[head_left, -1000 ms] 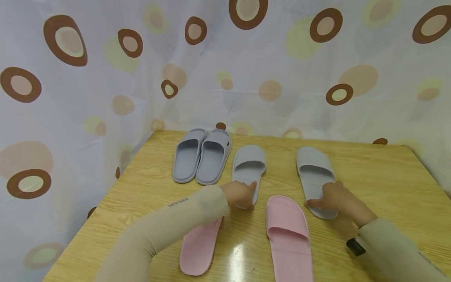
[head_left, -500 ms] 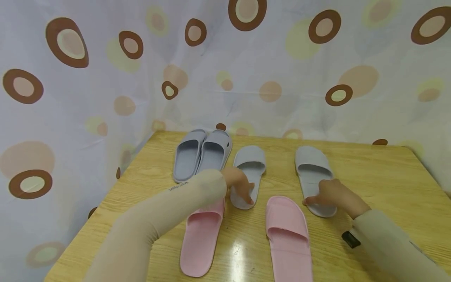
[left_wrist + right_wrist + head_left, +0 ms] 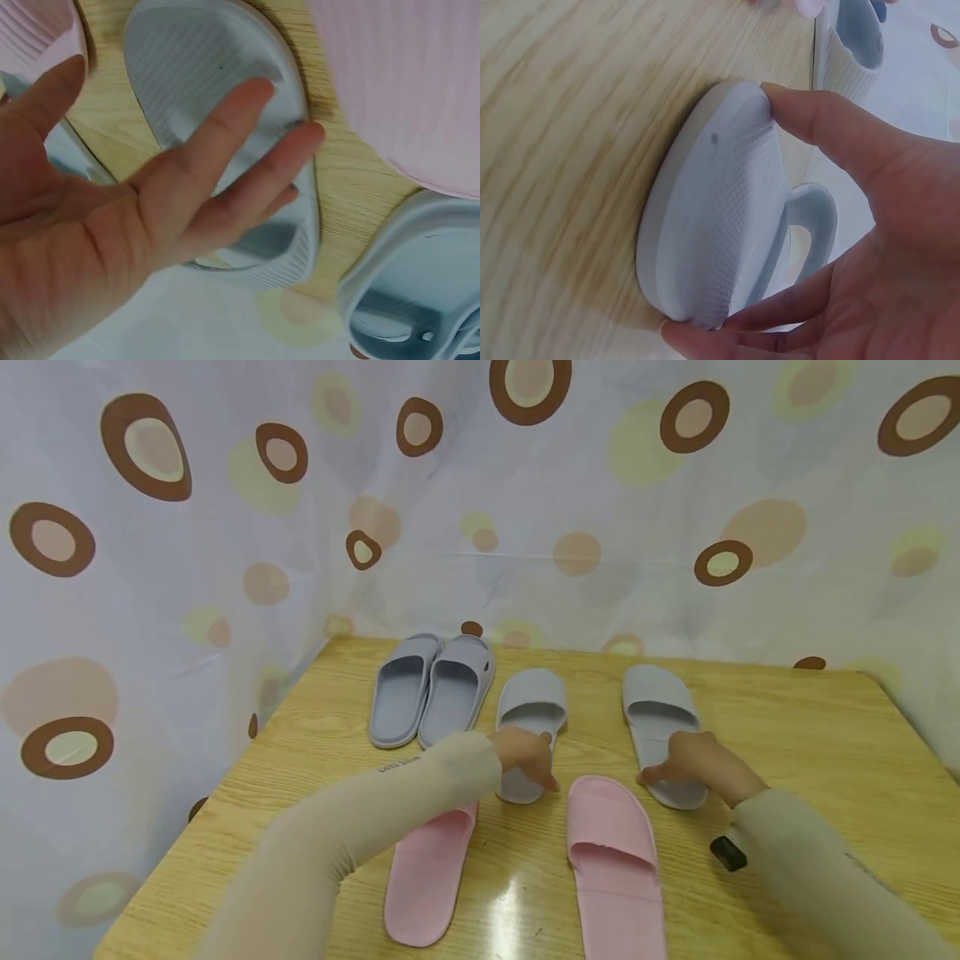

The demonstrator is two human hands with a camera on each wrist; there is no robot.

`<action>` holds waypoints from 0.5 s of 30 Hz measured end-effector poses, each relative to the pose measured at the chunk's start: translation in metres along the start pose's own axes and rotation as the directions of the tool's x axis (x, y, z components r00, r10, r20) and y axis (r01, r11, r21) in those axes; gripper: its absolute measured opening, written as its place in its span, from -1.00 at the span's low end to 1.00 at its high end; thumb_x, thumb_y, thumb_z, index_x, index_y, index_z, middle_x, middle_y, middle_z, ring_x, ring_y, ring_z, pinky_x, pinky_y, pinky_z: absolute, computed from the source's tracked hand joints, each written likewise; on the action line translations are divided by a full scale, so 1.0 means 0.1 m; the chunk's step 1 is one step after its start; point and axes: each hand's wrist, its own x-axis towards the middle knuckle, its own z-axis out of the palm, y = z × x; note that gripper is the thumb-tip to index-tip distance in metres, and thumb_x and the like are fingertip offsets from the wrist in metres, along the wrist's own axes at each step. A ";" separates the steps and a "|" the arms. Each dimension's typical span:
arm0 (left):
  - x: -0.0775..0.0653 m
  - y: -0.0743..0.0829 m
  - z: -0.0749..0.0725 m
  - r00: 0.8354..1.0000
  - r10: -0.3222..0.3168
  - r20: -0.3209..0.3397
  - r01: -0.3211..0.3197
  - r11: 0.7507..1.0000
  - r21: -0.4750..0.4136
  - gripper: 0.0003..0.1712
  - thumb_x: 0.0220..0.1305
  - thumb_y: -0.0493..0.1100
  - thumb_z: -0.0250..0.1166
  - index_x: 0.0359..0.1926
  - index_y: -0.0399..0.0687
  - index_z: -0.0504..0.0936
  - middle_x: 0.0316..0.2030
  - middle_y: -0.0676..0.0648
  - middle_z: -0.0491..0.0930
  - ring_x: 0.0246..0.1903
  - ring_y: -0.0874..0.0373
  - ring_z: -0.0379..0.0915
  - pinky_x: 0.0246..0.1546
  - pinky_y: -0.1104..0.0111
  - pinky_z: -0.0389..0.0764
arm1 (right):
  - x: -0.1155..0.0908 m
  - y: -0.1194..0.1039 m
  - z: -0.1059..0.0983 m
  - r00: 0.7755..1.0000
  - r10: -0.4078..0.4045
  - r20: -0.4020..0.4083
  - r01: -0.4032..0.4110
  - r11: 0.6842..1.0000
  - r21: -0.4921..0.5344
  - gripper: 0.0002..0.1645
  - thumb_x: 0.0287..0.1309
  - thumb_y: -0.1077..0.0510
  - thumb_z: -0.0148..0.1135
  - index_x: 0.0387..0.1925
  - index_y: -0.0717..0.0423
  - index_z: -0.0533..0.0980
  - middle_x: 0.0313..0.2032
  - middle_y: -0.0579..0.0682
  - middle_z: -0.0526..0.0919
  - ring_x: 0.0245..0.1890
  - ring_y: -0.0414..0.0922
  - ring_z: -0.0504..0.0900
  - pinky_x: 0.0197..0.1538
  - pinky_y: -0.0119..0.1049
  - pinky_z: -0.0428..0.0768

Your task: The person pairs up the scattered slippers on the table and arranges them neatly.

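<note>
My right hand (image 3: pixel 693 762) pinches the heel of a light grey slipper (image 3: pixel 657 687) between thumb and fingers, one on each side of the sole. In the right wrist view this slipper (image 3: pixel 697 217) lies sole-down on the wood. Over the heel half of the matching left slipper (image 3: pixel 532 687) hovers my left hand (image 3: pixel 528 756). Its fingers are spread and fairly straight in the left wrist view, crossing in front of that slipper (image 3: pixel 206 45). Both light grey slippers point toward the back, with a gap between them.
Left of them stands a pair of blue-grey slippers (image 3: pixel 453 702), side by side. Nearer me lie two pink slippers, the left one (image 3: pixel 426 881) partly under my left sleeve, the right one (image 3: pixel 611 827) between my arms. A patterned curtain (image 3: pixel 450 485) encloses the wooden table (image 3: pixel 810 735).
My right hand has slid its light grey slipper a little leftward and back. My left hand has gone from fingers bent at the other slipper's heel to spread over it, shifting slightly right.
</note>
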 end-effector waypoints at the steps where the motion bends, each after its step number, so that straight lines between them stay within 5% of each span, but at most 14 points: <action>1: 0.00 0.04 0.01 1.000 -0.025 -0.012 0.025 1.000 0.003 -0.12 0.28 0.31 0.13 0.45 -0.05 0.17 0.43 0.01 0.15 0.27 0.06 0.27 0.23 0.24 0.31 | 0.01 -0.01 0.00 1.000 0.002 0.002 -0.002 1.000 -0.001 -0.20 -0.04 -0.23 0.35 -0.26 0.53 0.46 -0.36 0.22 0.55 -0.26 0.18 0.41 -0.21 -0.03 0.50; 7: -0.03 0.19 0.03 0.984 -0.179 -0.027 0.176 0.982 -0.068 0.01 0.21 0.12 0.29 0.51 0.06 -0.07 0.41 -0.09 0.18 0.29 -0.16 0.16 0.25 0.12 0.28 | 0.06 -0.08 0.01 0.999 0.033 0.010 -0.033 0.999 0.005 -0.16 -0.04 -0.21 0.36 -0.19 0.57 0.44 -0.30 0.29 0.56 -0.17 0.28 0.40 -0.14 0.04 0.49; 15: 0.15 0.22 0.03 0.980 -0.199 -0.027 0.199 0.980 0.007 0.01 0.19 0.16 0.31 0.51 0.08 -0.04 0.46 -0.02 0.02 0.29 -0.20 0.12 0.24 0.06 0.27 | 0.10 -0.13 -0.03 0.999 0.051 0.001 -0.051 0.999 0.005 -0.15 -0.04 -0.21 0.36 -0.16 0.56 0.44 -0.26 0.31 0.56 -0.15 0.26 0.42 -0.13 0.03 0.51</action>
